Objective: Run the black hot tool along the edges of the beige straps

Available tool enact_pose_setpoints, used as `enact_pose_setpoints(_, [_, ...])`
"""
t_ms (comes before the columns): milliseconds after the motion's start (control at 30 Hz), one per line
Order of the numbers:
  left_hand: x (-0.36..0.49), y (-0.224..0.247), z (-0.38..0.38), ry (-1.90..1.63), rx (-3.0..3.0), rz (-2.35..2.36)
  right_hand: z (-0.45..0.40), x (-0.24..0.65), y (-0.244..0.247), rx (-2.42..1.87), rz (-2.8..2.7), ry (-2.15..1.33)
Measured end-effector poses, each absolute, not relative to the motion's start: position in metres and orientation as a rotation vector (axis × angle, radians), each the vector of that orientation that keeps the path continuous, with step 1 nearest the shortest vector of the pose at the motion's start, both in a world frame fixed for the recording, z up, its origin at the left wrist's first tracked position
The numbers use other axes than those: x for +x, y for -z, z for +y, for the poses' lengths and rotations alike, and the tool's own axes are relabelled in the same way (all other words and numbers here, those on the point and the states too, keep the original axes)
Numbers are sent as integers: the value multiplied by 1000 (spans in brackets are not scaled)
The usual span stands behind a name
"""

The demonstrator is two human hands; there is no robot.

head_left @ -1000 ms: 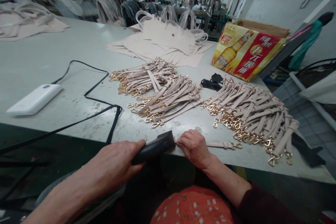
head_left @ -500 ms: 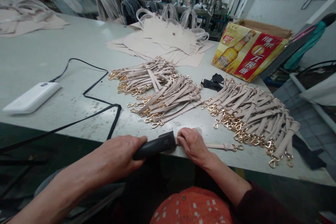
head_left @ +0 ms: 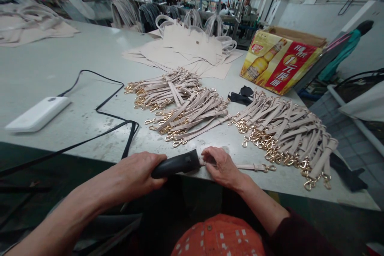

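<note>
My left hand [head_left: 141, 171] is wrapped round a black hand-held tool [head_left: 175, 164], whose kind I cannot make out. The tool's wide end points right, close to my right hand [head_left: 220, 167]. The fingers of my right hand are curled at the near table edge over a narrow beige strap [head_left: 247, 167]. A short end of this strap shows between the tool and my fingers; the middle is hidden under my hand. Its gold snap hook [head_left: 270, 168] lies on the table to the right.
Piles of beige straps with gold hooks [head_left: 195, 110] [head_left: 285, 128] lie on the table [head_left: 90, 56]. Behind are flat beige pieces [head_left: 186, 44] and a beer carton [head_left: 279, 62]. A white power bank [head_left: 39, 114] with a black cord [head_left: 105, 104] lies left. An orange cap [head_left: 216, 236] is below.
The fingers of my right hand have lifted and loosened a little at the strap. The tool stays in my left hand, nearly in place. The view has shifted slightly.
</note>
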State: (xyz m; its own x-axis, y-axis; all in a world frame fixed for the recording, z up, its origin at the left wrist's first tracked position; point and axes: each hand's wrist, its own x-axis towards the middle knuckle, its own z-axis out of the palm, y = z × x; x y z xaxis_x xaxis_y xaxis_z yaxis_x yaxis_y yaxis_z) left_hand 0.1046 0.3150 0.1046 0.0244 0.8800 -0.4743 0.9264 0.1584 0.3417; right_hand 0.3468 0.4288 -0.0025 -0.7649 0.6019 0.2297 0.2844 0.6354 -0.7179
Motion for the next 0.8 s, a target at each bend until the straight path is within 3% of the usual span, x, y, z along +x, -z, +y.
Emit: enact_pose_setpoints(800, [97,-97,318,68,1683,1851,431,350,10,-662,-2323,-1025])
